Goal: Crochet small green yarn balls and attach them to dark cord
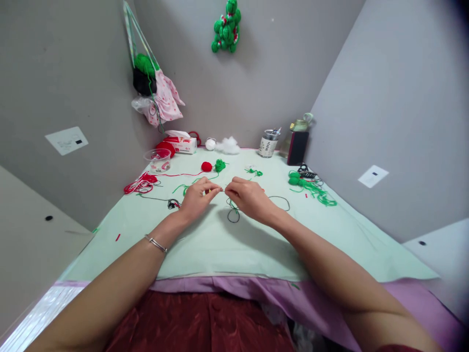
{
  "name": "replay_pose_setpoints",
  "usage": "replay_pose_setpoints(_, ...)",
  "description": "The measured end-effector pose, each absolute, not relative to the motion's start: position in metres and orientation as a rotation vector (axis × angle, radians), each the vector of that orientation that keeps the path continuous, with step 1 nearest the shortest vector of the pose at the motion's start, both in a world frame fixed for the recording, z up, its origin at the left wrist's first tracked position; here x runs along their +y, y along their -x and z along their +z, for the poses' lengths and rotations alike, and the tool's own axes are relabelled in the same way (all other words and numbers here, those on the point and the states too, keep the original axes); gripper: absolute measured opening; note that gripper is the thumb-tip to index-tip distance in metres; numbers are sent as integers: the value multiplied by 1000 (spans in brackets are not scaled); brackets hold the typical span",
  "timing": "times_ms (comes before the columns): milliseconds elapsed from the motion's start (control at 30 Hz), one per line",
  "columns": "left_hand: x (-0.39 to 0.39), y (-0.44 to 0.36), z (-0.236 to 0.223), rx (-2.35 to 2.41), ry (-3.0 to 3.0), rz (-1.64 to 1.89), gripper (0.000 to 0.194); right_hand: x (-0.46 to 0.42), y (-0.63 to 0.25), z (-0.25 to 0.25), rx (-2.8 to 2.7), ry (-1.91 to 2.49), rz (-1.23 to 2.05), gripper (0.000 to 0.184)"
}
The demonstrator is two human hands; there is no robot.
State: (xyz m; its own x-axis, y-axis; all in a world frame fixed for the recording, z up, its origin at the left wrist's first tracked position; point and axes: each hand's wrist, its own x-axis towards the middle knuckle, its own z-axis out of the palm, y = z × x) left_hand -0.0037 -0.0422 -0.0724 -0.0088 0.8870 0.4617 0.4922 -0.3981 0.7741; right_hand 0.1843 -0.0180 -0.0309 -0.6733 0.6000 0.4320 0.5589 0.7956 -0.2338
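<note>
Above the middle of the table, my left hand (pixel 198 198) and my right hand (pixel 249 196) meet fingertip to fingertip. Both are closed in a pinch. A thin dark bit shows between the fingertips, too small to name. Something small and yellowish peeks out behind my left fingers. Black yarn (pixel 233 221) loops down below my right hand beside some green strands, and another black loop (pixel 287 202) comes out on its right side. Left of my left hand lies a small tangle of black yarn (pixel 173 203). My palms hide part of what lies behind them.
Behind my hands lie a red yarn ball (pixel 206 167) and a green yarn bundle (pixel 220 165). Red strands (pixel 142 183) and a clear plastic tub (pixel 159 161) are at left. Green yarn (pixel 315 190), a pen can (pixel 267 145) and a phone (pixel 297 148) stand or lie at right.
</note>
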Motion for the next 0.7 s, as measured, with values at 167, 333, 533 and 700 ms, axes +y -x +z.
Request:
replay_pose_setpoints(167,-42,4,-74,1428,-2075,1193,9,-8,-192,-29,-2436,907,286,20)
replay_pose_setpoints(333,-43,4,-67,1418,-1763,1324,10,-4,-193,-28,-2384,945,376,16)
replay_pose_setpoints(533,-44,4,-62,1206,-1516,1307,23,-2,-192,-31,-2356,985,509,13)
replay_pose_setpoints(700,-43,7,-64,1067,-1294,1327,30,-4,-191,-30,-2375,909,510,13)
